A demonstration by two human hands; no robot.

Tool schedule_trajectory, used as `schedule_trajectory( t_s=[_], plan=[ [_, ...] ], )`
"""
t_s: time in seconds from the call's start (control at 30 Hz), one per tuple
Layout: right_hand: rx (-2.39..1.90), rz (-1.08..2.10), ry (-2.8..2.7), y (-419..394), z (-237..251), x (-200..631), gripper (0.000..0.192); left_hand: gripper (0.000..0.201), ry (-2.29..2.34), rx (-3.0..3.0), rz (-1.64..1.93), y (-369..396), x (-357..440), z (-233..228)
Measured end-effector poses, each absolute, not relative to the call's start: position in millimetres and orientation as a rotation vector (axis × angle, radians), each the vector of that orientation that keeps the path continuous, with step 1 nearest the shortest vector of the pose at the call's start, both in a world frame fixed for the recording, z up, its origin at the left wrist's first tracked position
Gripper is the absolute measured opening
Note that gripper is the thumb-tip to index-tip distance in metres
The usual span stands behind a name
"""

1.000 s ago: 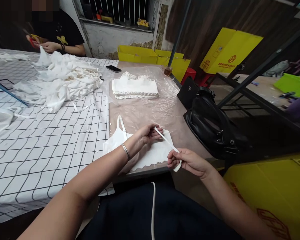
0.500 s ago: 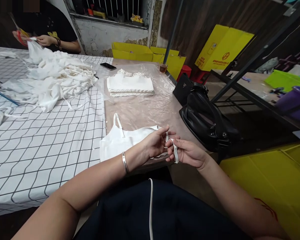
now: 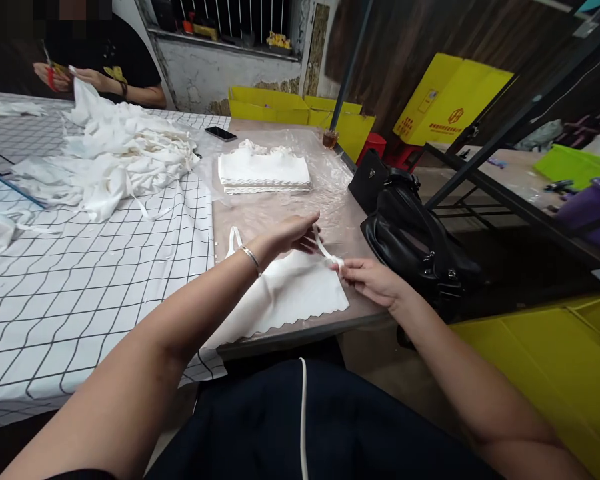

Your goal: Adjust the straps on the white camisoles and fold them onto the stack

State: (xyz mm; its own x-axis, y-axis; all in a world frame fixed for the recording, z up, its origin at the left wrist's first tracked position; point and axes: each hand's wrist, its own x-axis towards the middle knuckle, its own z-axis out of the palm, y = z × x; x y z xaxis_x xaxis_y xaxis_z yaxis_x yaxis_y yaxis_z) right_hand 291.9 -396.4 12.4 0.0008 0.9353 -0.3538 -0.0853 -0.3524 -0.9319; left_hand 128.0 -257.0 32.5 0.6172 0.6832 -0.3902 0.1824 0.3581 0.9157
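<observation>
A white camisole point(image 3: 300, 293) with a scalloped hem lies spread at the table's near edge, partly under my left forearm. One of its thin straps point(image 3: 323, 248) runs taut between my two hands. My left hand point(image 3: 296, 233) is above the garment with the strap's upper end at its fingers, which are partly hidden behind the palm. Lower and to the right, my right hand point(image 3: 370, 279) pinches the strap close to where it joins the fabric. The other strap loop point(image 3: 235, 238) stands up left of my left wrist.
Beyond lies a folded stack of white garments point(image 3: 265, 172). A loose white heap point(image 3: 125, 147) covers the checked cloth point(image 3: 175, 267) at left. Across the table a person's hands hold red scissors point(image 3: 54, 79). Black bags point(image 3: 410, 227) sit at the right edge; a phone point(image 3: 221, 134) lies behind.
My left hand has moved up and away from my right hand, drawing the strap out between them. The camisole now lies flatter, its scalloped hem showing along the table edge.
</observation>
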Motion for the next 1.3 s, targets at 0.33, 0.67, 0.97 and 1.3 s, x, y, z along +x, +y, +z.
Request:
schedule_trajectory(
  t_s=[0.33, 0.67, 0.97, 1.3],
  plan=[
    [-1.345, 1.34, -0.869, -320.4, 9.8, 296.8, 0.032, 0.035, 1.218, 1.767, 0.648, -321.9, 82.1, -28.4],
    [-1.339, 1.448, -0.891, -328.5, -0.2, 279.3, 0.039, 0.025, 1.257, 1.791, 0.562, -319.1, 80.3, -31.1],
    [-1.375, 1.357, -1.019, -334.6, -12.8, 263.9, 0.038, 0.029, 1.277, 1.694, 0.512, -315.3, 80.8, -31.7],
    [-1.432, 1.334, -1.127, -342.4, -30.5, 238.9, 0.038, 0.023, 1.236, 1.883, 0.517, -321.3, 81.9, -35.6]
  ],
)
